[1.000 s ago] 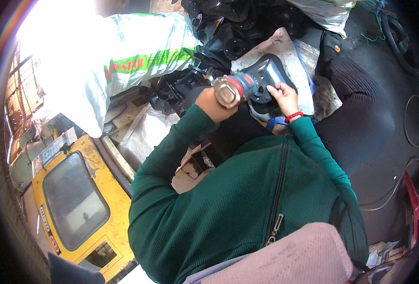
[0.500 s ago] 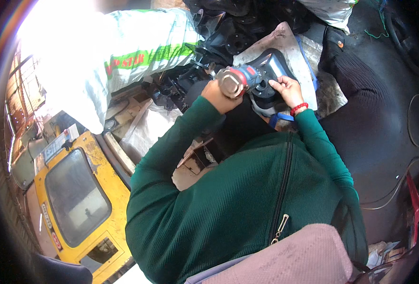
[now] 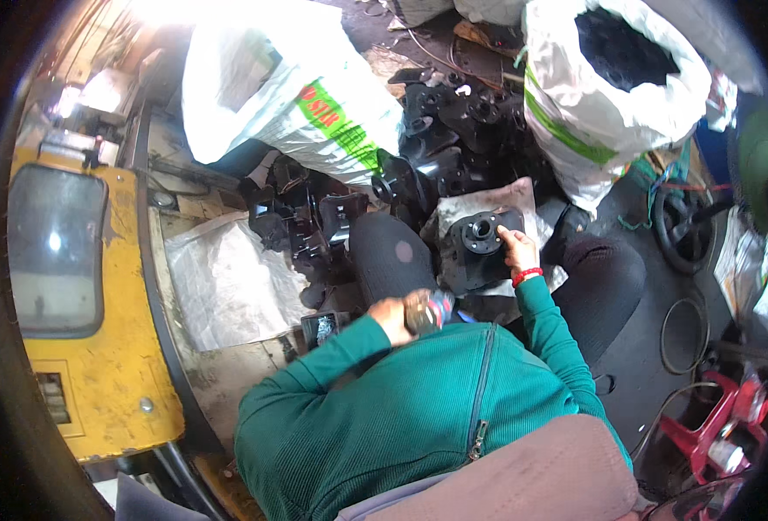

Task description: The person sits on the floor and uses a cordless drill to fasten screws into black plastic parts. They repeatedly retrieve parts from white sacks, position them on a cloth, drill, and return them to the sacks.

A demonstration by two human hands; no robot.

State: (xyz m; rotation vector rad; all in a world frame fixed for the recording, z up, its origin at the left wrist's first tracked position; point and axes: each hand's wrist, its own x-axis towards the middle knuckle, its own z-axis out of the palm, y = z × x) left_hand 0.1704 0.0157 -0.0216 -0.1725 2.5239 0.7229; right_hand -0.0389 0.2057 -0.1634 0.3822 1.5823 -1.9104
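Note:
My left hand (image 3: 394, 318) is closed around a small hand power tool (image 3: 427, 310) with a round head, held close to my chest and blurred. My right hand (image 3: 516, 249), with a red band at the wrist, grips the edge of a black metal flange part (image 3: 477, 246) that rests on a white sack cloth (image 3: 466, 205) between my knees. The tool is apart from the flange, below and left of it. My green sleeves run in from the bottom.
A heap of similar black metal parts (image 3: 453, 122) lies beyond the flange. Two full white sacks (image 3: 271, 95) (image 3: 609, 104) stand behind it. A yellow machine body (image 3: 80, 286) is on my left, plastic sheet (image 3: 227, 286) beside it, a red stand (image 3: 714, 417) lower right.
The tool head was up against the flange; my left hand has drawn it back toward my body. My right hand stays on the flange. The view has tilted further forward.

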